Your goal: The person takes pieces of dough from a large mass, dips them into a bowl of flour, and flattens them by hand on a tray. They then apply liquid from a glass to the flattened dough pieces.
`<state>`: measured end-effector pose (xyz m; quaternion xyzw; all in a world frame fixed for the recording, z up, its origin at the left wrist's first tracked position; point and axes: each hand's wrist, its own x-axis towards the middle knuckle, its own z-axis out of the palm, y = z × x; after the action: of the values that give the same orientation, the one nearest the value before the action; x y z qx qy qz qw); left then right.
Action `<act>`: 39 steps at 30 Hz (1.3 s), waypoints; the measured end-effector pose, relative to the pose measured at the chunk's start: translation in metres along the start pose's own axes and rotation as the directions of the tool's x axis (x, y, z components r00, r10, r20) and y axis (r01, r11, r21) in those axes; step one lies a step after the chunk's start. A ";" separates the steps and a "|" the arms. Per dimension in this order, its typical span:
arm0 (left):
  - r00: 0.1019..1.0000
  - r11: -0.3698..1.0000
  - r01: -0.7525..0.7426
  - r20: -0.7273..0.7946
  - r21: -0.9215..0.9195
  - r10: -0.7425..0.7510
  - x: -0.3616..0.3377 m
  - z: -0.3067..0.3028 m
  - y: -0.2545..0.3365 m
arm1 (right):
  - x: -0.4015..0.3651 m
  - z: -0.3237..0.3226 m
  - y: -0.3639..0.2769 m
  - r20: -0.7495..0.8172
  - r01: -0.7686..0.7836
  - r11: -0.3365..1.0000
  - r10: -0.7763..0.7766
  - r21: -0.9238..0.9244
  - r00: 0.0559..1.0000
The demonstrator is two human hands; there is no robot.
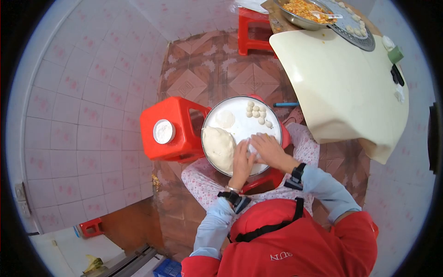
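Note:
A round metal tray rests on a red stool in front of my knees. On its left side lies a big lump of white dough. Several small dough balls sit at the far rim, with a flattened dough disc beside them. My left hand and my right hand meet over the near part of the tray, fingers curled on a small piece of dough between them. The piece is mostly hidden by my fingers. Both wrists wear black bands.
A second red stool with a round white lid stands left of the tray. A cream table at the right carries a metal bowl of orange filling and a round rack of dumplings. Another red stool stands beyond.

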<state>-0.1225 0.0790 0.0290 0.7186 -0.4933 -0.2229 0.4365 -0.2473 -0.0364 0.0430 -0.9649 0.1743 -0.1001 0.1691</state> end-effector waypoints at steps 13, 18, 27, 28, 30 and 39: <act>0.986 0.987 0.136 0.088 0.083 -0.143 0.088 -0.003 -0.021 | 0.070 -0.017 0.045 0.278 -0.166 0.951 0.091 0.260 0.956; 0.997 0.999 0.050 0.055 -0.021 -0.049 0.022 0.005 -0.022 | 0.020 -0.015 0.016 0.198 -0.050 0.963 -0.004 0.263 0.980; 0.996 0.997 -0.048 0.081 0.063 0.043 -0.022 -0.003 -0.003 | -0.027 0.008 -0.018 -0.049 -0.021 0.994 0.016 -0.107 0.999; 0.991 0.998 0.044 0.126 -0.038 -0.039 -0.017 -0.007 -0.005 | -0.023 0.005 -0.017 0.008 -0.033 0.997 0.033 -0.067 0.999; 0.978 0.982 0.134 0.176 -0.136 -0.109 -0.011 -0.016 -0.005 | -0.020 -0.005 -0.014 0.061 -0.044 0.998 0.046 -0.033 0.997; 0.952 0.928 0.305 0.057 -0.213 -0.300 0.024 -0.021 -0.034 | -0.037 -0.024 0.007 -0.143 -0.066 0.931 0.125 0.359 0.982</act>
<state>-0.0793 0.0708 0.0136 0.7309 -0.3542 -0.3490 0.4675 -0.2891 -0.0355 0.0575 -0.8977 0.2137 -0.2001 0.3293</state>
